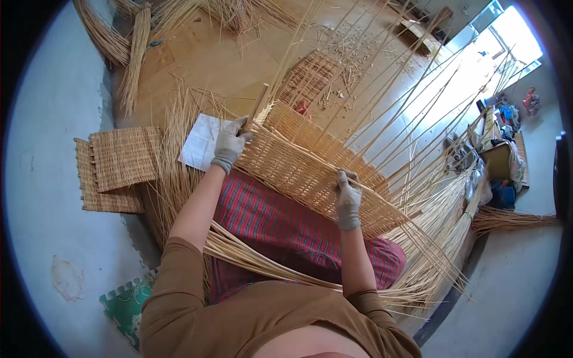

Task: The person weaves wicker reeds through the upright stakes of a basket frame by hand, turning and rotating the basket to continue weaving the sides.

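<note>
Wicker basket, just one, sits at the centre of my view, above one red striped cloth. From the left I count two overlapping woven panels, one green mat at lower left and one white sheet left of centre. The gloved left hand curls around the basket's left end, beside one thick stick; I can't tell whether it grips that too. One more panel lies upper centre. The gloved right hand pinches the near rim, thumb on top, right of centre.
</note>
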`<state>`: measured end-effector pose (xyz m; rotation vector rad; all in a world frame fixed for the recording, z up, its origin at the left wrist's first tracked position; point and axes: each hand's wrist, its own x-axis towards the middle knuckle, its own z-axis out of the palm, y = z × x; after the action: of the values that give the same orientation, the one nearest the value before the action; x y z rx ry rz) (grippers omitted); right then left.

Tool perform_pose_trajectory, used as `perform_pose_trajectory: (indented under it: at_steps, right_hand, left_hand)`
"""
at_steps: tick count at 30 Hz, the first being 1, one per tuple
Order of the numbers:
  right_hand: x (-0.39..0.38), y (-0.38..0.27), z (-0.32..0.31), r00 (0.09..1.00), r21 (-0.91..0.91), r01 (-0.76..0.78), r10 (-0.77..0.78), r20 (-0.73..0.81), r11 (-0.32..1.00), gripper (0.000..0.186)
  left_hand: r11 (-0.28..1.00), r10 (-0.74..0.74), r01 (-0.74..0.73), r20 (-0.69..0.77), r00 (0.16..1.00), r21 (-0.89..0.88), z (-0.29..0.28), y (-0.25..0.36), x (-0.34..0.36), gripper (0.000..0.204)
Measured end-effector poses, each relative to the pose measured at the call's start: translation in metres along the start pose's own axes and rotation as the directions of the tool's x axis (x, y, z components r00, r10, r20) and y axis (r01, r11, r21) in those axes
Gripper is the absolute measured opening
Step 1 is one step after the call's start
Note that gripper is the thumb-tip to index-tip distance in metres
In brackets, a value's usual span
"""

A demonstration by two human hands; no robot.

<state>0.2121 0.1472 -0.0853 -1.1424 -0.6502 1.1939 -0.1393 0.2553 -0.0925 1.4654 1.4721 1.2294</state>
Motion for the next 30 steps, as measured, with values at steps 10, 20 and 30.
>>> perform_pose_trajectory:
  at_steps: [10,20,30]
  right_hand:
    - [0.012,0.013,-0.008,0.995,0.099,0.070,-0.077,0.061,0.993,0.009]
    - [0.015,-0.006,0.015,0.988,0.039,0.154,-0.155,0.018,0.987,0.006]
    - [0.106,-0.110,0.180,0.766,-0.291,0.632,-0.523,0.373,0.718,0.035]
  left_hand:
    - [0.839,0.122,-0.199,0.182,0.976,0.506,0.052,0.071,0.013,0.036]
    - [0.975,-0.206,0.116,0.586,0.784,0.187,0.027,0.059,0.037,0.031]
    - [0.917,0.178,-0.230,0.180,0.967,0.327,0.045,0.039,0.014,0.048]
